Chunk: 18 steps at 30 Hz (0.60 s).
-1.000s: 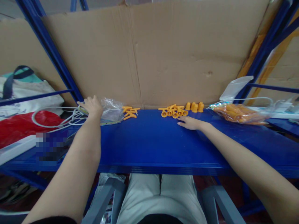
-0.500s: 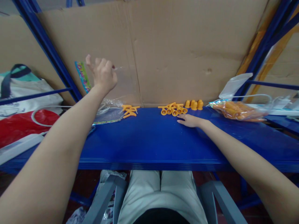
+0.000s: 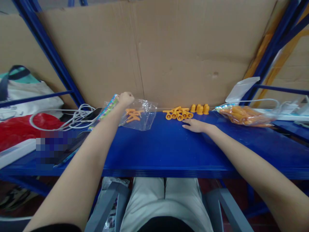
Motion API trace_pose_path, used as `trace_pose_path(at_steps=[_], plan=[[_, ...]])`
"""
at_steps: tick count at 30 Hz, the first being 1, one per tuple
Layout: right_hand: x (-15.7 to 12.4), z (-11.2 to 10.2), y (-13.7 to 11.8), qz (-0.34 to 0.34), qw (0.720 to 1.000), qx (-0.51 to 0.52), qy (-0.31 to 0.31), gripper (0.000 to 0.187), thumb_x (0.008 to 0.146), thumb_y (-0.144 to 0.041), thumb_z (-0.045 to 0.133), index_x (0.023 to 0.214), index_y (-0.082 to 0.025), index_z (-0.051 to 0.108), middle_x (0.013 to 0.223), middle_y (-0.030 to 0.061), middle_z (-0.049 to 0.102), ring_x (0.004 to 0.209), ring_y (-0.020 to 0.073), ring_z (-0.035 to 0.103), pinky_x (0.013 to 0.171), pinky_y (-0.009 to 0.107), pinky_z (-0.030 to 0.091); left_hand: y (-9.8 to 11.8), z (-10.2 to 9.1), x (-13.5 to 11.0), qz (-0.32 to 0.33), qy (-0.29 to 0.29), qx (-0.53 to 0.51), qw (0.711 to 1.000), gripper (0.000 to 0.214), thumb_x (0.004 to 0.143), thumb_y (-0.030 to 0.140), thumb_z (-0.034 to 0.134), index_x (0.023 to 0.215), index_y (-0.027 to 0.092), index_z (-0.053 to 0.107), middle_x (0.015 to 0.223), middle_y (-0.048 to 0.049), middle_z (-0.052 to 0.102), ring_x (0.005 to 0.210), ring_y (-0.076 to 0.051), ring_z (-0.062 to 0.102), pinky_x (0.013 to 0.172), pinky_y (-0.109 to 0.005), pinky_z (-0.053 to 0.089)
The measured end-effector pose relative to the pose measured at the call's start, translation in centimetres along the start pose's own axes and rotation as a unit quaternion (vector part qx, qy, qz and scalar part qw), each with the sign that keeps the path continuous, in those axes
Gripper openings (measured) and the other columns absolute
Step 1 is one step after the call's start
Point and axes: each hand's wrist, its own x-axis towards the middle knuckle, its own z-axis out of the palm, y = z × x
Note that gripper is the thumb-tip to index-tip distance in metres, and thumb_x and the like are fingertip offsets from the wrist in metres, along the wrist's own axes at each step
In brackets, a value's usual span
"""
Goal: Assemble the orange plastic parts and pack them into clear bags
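Head view: a clear plastic bag is just off centre toward nine o'clock, orange pieces showing through, its edge pinched in the left hand, fingers curled in. At its three o'clock sit orange horns; at their four o'clock the right hand rests on the blue table, fingers loosely extended.

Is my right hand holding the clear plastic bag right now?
No, the left hand holds the clear plastic bag, while the right hand is beside the orange funnel-shaped pieces.
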Motion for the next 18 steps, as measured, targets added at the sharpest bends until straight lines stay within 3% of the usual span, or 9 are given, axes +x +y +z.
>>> trace_pose_path(at_steps=[3,6,8,11,15,18], plan=[[0.0,0.1,0.1,0.001,1.0,-0.001,0.001,0.048,0.095,-0.036,0.044,0.139,-0.017,0.055,0.143,0.0102,0.052,0.132,0.0286,0.048,0.113,0.044,0.036,0.3,2.1,-0.7,0.064,-0.104,0.043,0.992,0.03,0.08,0.022,0.053,0.104,0.019,0.07,0.117,-0.0108,0.069,0.118,-0.028,0.059,0.099,-0.035,0.042],[0.1,0.2,0.1,0.013,1.0,0.0,-0.003,0.05,0.096,-0.037,0.043,0.139,-0.014,0.054,0.144,0.012,0.05,0.133,0.029,0.047,0.113,0.043,0.036,0.8,3.2,-1.6,0.148,-0.123,0.075,0.978,0.039,0.084,0.031,0.053,0.117,0.017,0.065,0.124,-0.0106,0.066,0.121,-0.026,0.056,0.101,-0.032,0.042],[0.1,0.2,0.1,0.02,1.0,0.001,-0.004,0.051,0.096,-0.037,0.043,0.139,-0.012,0.053,0.144,0.0135,0.049,0.134,0.0291,0.046,0.113,0.043,0.035,1.2,3.2,-2.0,0.186,-0.137,0.079,0.97,0.04,0.084,0.03,0.052,0.121,0.017,0.064,0.125,-0.0101,0.066,0.12,-0.024,0.057,0.099,-0.03,0.043],[0.1,0.3,0.1,0.023,1.0,0.004,-0.002,0.05,0.096,-0.037,0.043,0.138,-0.013,0.054,0.144,0.013,0.05,0.134,0.0283,0.046,0.113,0.041,0.035,2.2,2.3,-2.7,0.22,-0.213,0.068,0.95,0.033,0.084,0.027,0.051,0.109,0.015,0.069,0.11,-0.0097,0.072,0.102,-0.021,0.066,0.086,-0.025,0.048],[0.1,0.3,0.2,0.021,1.0,0.015,-0.001,0.05,0.096,-0.037,0.043,0.138,-0.012,0.055,0.142,0.0145,0.052,0.132,0.0287,0.048,0.112,0.041,0.036,3.8,1.1,-4.4,0.24,-0.356,0.061,0.901,0.034,0.086,0.04,0.051,0.086,0.013,0.072,0.08,-0.0103,0.073,0.072,-0.019,0.068,0.068,-0.026,0.052],[0.2,0.4,0.4,0.01,1.0,0.016,0.002,0.05,0.096,-0.038,0.043,0.137,-0.012,0.055,0.142,0.0142,0.052,0.132,0.0287,0.049,0.112,0.042,0.037,5.0,1.3,-6.3,0.229,-0.493,0.087,0.835,0.041,0.082,0.052,0.056,0.078,0.014,0.071,0.066,-0.0095,0.07,0.066,-0.02,0.068,0.066,-0.028,0.054]])
